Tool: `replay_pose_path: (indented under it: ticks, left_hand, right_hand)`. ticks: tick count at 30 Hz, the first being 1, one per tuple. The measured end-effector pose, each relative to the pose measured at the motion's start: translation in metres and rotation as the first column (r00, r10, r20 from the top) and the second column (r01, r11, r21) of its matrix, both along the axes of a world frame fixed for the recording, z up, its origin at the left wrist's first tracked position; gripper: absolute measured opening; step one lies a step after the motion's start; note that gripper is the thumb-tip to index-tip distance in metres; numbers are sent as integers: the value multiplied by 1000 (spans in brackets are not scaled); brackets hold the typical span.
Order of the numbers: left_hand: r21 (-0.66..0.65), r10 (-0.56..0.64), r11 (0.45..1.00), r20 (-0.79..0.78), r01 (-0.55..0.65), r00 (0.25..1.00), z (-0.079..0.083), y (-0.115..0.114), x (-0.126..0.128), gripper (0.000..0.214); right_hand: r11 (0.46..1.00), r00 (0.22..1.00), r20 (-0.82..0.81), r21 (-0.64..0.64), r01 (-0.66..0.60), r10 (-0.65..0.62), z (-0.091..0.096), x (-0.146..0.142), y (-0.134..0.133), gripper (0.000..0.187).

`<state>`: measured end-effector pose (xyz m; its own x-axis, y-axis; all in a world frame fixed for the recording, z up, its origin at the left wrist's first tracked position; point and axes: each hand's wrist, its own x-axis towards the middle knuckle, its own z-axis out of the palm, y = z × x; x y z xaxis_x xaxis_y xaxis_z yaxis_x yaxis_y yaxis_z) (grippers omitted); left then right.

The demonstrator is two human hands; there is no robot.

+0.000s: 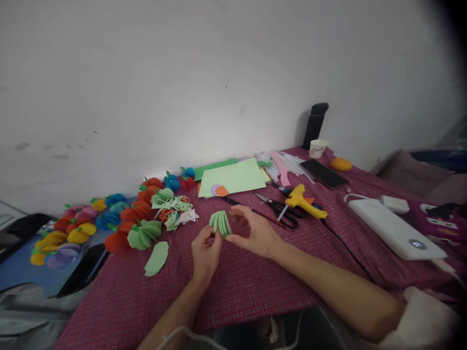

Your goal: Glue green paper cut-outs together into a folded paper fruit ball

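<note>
Between my two hands is a fanned stack of light green paper pieces [220,223], held above the cloth. My left hand [205,250] pinches it from the lower left with thumb and fingers. On its right side my right hand [257,231] is curved with thumb and fingers apart; the thumb tip is close to the paper's lower edge, and whether it touches I cannot tell. Left of my hands lies a loose green paper piece [156,258]. Beyond it sits a finished light green paper pumpkin [144,234] beside a heap of paper scraps [177,211].
More coloured paper pumpkins [136,212] crowd the left. Green paper sheets [233,177] lie at the back. To the right are black-handled scissors [280,209], a yellow glue gun [304,203] with its cord, a phone [324,174], a paper cup [317,148], a black bottle [315,126] and a white power bank [394,228].
</note>
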<state>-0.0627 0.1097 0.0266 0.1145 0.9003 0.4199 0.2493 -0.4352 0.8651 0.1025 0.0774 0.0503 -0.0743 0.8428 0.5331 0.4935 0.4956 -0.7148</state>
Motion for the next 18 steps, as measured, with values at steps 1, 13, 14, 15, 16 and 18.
replay_pose_path:
  ticks: [1,13,14,15,16,18]
  left_hand:
    - [37,-1,999,-24,2,1000,0,-1,0,13]
    - [-109,-1,994,112,13,994,0,1,1,17]
    - [-129,-4,991,155,24,988,0,1,1,18]
    - [-153,-10,987,211,43,977,0,2,2,18]
    - [-178,-18,982,274,69,962,0,3,3,18]
    - [-221,-30,967,392,126,920,-1,5,4,19]
  right_hand:
    - [1000,1000,3,-19,-3,3,0,0,0,64]
    - [991,976,-184,-40,-126,116,8,1,-4,40]
    - [989,967,-220,-44,-141,128,8,2,-4,37]
    - [987,961,-243,-50,-151,135,7,2,-4,34]
    - [985,958,-251,-55,-161,142,7,2,-4,32]
    - [983,959,-236,-51,-176,159,6,1,-4,31]
